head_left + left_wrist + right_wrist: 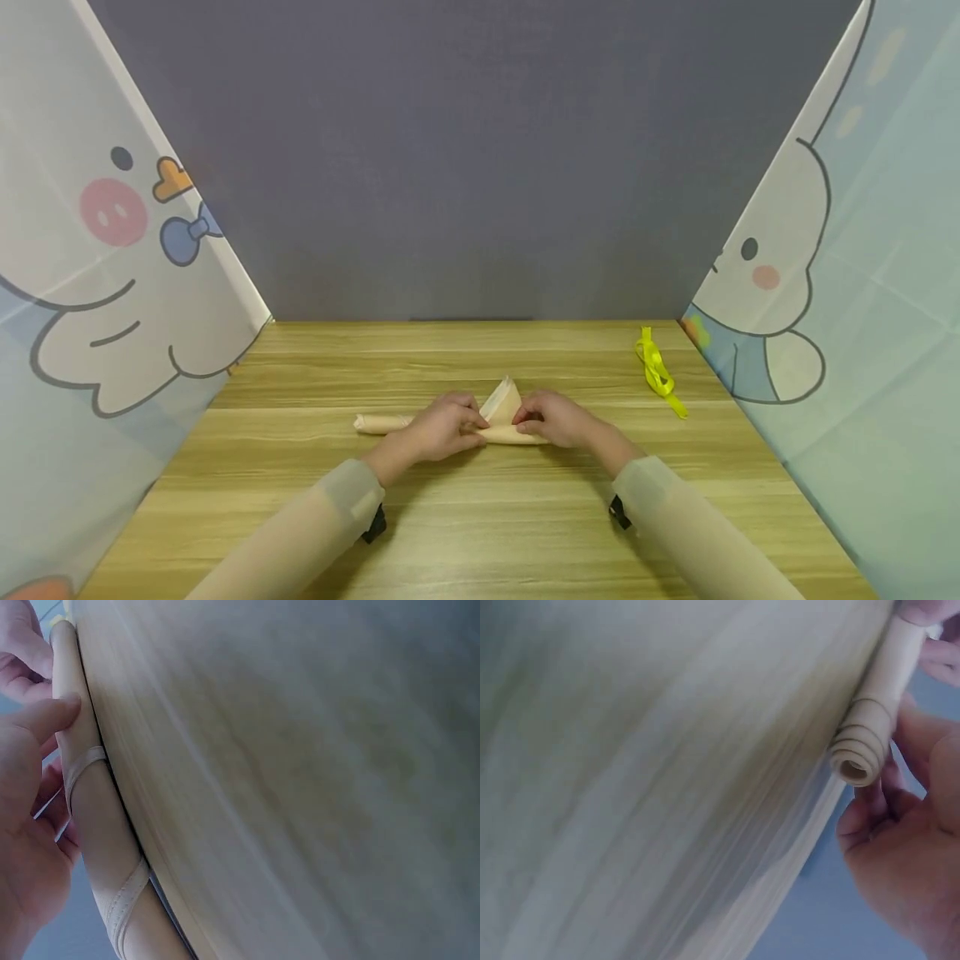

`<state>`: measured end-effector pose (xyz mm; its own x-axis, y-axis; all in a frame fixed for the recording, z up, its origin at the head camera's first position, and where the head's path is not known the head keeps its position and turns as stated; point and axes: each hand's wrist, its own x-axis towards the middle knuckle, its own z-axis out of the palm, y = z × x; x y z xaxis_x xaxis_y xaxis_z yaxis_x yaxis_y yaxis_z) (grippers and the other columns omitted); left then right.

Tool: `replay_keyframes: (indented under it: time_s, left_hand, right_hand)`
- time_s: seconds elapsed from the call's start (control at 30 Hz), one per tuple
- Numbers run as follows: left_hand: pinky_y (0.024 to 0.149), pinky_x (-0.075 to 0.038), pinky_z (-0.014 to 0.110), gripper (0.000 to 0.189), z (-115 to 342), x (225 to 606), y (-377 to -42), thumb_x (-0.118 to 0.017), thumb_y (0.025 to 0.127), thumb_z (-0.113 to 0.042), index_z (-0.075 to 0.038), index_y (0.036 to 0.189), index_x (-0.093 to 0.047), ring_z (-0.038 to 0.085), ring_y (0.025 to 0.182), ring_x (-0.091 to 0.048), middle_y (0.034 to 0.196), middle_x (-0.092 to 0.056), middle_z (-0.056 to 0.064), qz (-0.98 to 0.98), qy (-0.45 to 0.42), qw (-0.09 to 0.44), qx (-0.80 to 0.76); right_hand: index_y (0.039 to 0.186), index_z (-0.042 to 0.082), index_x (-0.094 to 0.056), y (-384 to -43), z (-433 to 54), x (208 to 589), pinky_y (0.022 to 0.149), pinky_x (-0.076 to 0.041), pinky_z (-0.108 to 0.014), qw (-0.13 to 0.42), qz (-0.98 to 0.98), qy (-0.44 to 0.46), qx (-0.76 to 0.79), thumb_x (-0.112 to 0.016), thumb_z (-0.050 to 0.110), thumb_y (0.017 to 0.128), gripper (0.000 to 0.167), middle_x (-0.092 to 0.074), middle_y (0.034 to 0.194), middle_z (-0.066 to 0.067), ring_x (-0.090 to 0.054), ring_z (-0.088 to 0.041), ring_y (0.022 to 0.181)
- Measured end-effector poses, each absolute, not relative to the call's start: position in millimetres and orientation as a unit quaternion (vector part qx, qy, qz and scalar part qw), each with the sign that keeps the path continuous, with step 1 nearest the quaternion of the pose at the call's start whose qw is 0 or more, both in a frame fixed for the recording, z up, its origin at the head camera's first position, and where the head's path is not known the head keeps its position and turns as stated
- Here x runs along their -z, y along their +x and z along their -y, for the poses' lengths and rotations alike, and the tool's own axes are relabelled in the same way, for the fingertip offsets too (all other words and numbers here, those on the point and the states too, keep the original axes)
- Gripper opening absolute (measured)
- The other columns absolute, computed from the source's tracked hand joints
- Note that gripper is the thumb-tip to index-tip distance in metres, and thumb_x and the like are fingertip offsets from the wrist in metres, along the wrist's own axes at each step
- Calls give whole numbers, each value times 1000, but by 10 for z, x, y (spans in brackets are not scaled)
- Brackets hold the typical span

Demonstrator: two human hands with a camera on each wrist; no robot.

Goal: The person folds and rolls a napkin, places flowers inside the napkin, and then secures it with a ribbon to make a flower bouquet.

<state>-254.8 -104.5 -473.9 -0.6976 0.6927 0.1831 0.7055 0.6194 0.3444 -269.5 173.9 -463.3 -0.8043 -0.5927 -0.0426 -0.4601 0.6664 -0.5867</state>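
Observation:
A beige cloth (513, 435) with stitched hems is wound into a thin roll lying crosswise on the table, one pointed corner (502, 403) standing up behind it. My left hand (442, 429) holds the roll left of that corner, thumb on the near side and fingers on the far side, as the left wrist view shows along the roll (105, 802). Just right of the corner, my right hand (558, 418) pinches the roll between thumb and fingers. In the right wrist view the roll's spiral end (855, 766) sticks out by the right palm.
A yellow ribbon (656, 371) lies loosely tangled at the back right of the wood-grain table (480, 517). Behind stands a grey panel (480, 167). Printed cloth walls (97, 333) close off both sides.

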Motion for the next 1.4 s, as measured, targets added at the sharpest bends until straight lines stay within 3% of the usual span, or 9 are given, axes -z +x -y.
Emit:
replay_keyframes:
  time_s: [0.23, 0.5, 0.7, 0.87, 1.07, 1.27, 1.4]
  left_hand:
    - [86, -54, 28, 19, 1055, 4733, -2578, -85, 99, -25, -13, 114, -86, 8, 90, -60, 100, -69, -5, 897, -375, -9, 234]
    - [72, -51, 23, 15, 1030, 4734, -2628, -83, 101, -24, -13, 111, -86, 3, 80, -58, 94, -73, -6, 891, -339, -62, 294]
    - [66, -48, 24, 12, 1035, 4727, -2644, -79, 104, -24, -19, 114, -78, 4, 70, -56, 84, -68, -9, 892, -301, -95, 324]
    - [68, -49, 25, 5, 1041, 4725, -2642, -75, 106, -23, -23, 111, -74, 4, 71, -58, 85, -69, -9, 894, -305, -89, 316]
    - [76, -51, 27, 7, 1039, 4761, -2643, -77, 105, -23, -20, 104, -83, 6, 85, -60, 101, -74, -7, 905, -325, -40, 273]
    - [82, -56, 29, 10, 1013, 4824, -2667, -78, 103, -12, -15, 112, -80, 14, 93, -66, 103, -72, -1, 893, -373, 7, 254]
    - [79, -53, 27, 13, 1002, 4817, -2645, -78, 103, -10, -16, 114, -82, 12, 89, -63, 102, -73, -1, 889, -377, 11, 260]
  right_hand:
    - [113, 19, -82, -2680, -1771, 4584, 97, -55, -37, 139, -889, -294, 322, -90, 27, 93, 23, -74, 117, 3, -65, -15, 108]
    - [106, 19, -81, -2716, -1788, 4611, 86, -51, -31, 142, -898, -275, 313, -83, 27, 100, 10, -78, 100, 9, -62, -7, 89]
    - [103, 16, -78, -2733, -1795, 4630, 78, -50, -27, 146, -893, -264, 334, -79, 23, 103, 7, -74, 90, 9, -60, -8, 82]
    - [102, 16, -80, -2731, -1782, 4640, 79, -49, -30, 140, -897, -265, 324, -77, 23, 105, 8, -73, 91, 7, -58, -10, 83]
    - [100, 18, -81, -2733, -1751, 4657, 84, -50, -34, 128, -909, -267, 293, -77, 23, 105, 9, -72, 94, 8, -57, -10, 87]
    - [104, 18, -75, -2735, -1739, 4656, 79, -51, -32, 137, -908, -268, 292, -75, 22, 106, 4, -70, 89, 8, -59, -9, 82]
    - [106, 17, -70, -2727, -1750, 4666, 78, -51, -32, 137, -905, -268, 301, -74, 21, 107, 6, -69, 92, 6, -60, -10, 84]
